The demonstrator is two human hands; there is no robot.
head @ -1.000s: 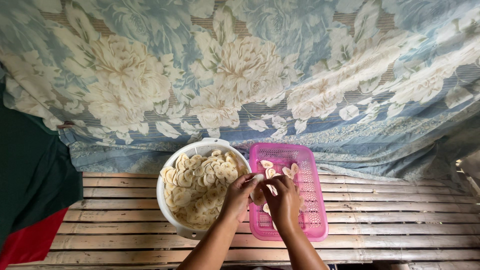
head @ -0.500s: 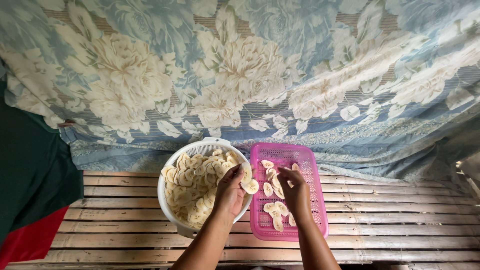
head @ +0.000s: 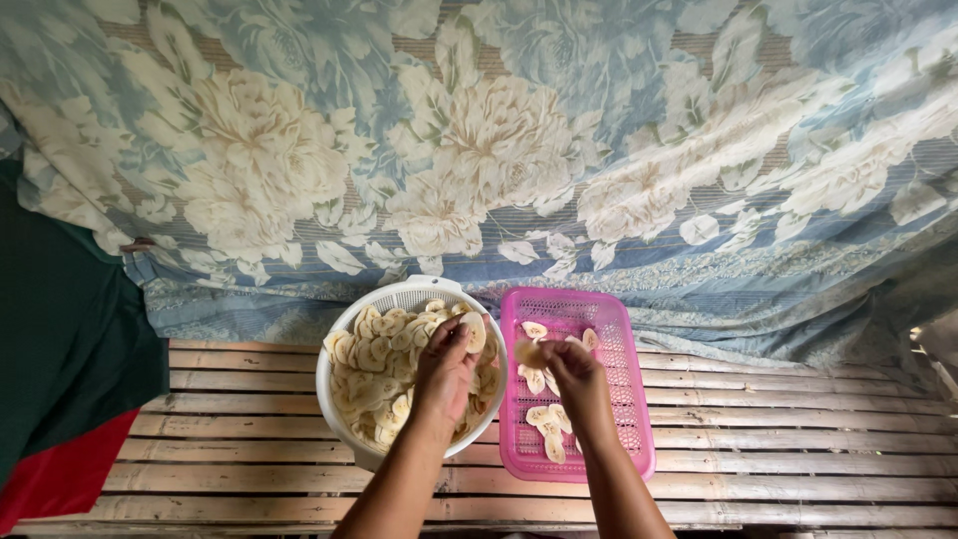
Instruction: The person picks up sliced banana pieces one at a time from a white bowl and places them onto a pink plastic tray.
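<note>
At the far left hangs a dark green cloth (head: 70,359) with a red patch (head: 60,469) at its lower edge; it touches nothing in use. Next comes a round white bowl (head: 325,391), standing on a slatted wooden bench (head: 798,429) and heaped with pale, oval fruit slices (head: 374,369).

The left hand (head: 444,374) lies over the right half of the bowl, forearm rising from the bottom edge, wrist straight and back of the hand up; its fingertips pinch one raised slice (head: 473,329) just above the bowl's right rim.

Just beside the bowl, touching or nearly so, sits a pink mesh tray (head: 624,399); a few laid slices (head: 544,419) rest on its left side, some at the far end and a cluster nearer the person; its right side is bare.

The right hand (head: 577,384) hovers over the tray's left half, fingers curled towards the bowl and closed on a second slice (head: 529,352) held near the left hand's.

By the look of it, slices are going from bowl to tray, and this is the hand-over or sorting point between the two; setting a slice down would call for a free spot on the mesh, flat and apart from its neighbours.

Behind everything hangs a blue floral sheet (head: 499,150).
</note>
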